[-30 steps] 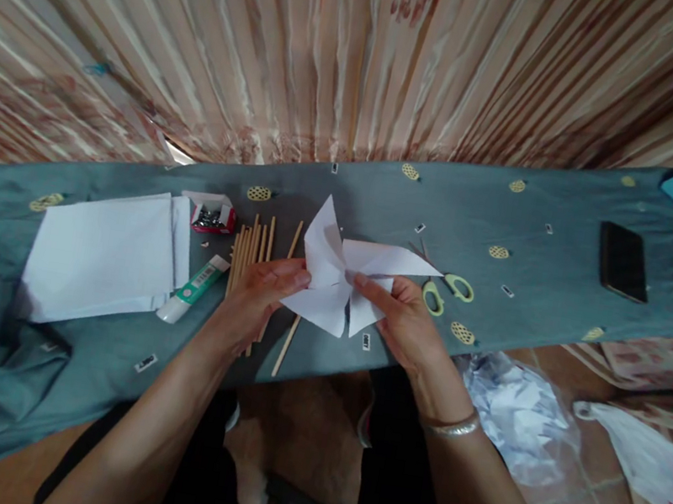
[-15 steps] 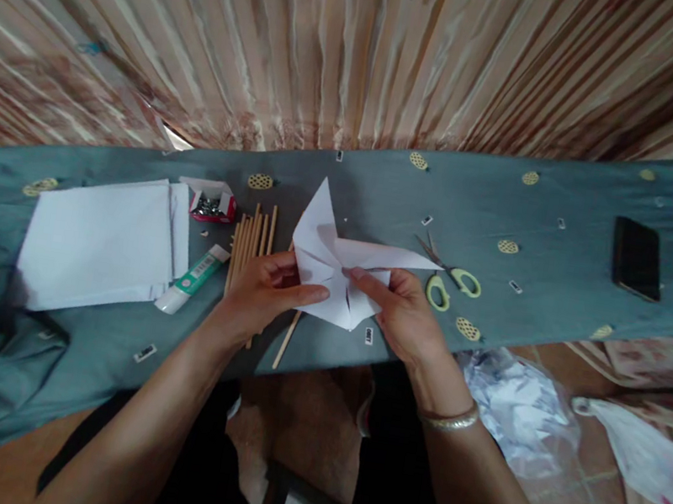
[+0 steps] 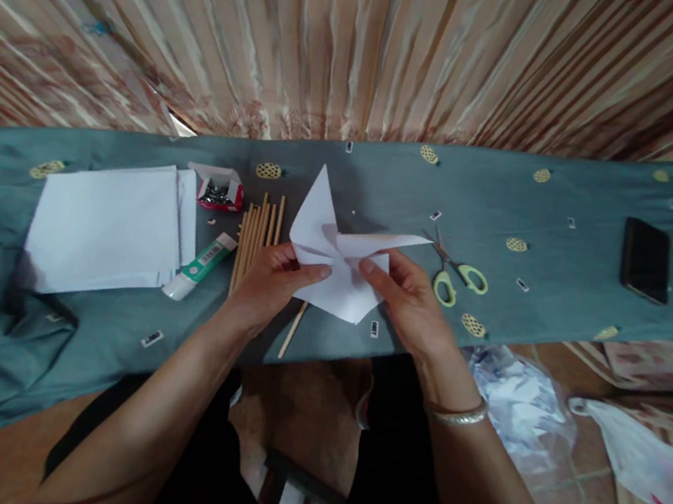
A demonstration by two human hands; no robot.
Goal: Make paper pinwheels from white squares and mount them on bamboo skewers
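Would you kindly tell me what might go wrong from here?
The folded paper could spring open if the left hand or right hand loosens. It reaches close to the scissors, so it might catch on them. The loose stick near the edge of the cloth might roll off if bumped.

A bare left hand (image 3: 265,279) and a bare right hand (image 3: 414,303) grip opposite sides of a pointed, folded white paper piece (image 3: 338,282) above a grey-green patterned tablecloth (image 3: 485,199). At left: slender wooden sticks (image 3: 262,227), a green-and-white cylindrical tube (image 3: 201,266), an open red-and-white cardboard box (image 3: 234,197) containing small metal pieces, and stacked white paper sheets (image 3: 103,232). At right: metal scissors with pale green handles (image 3: 448,262) and a black rectangular phone (image 3: 647,260).
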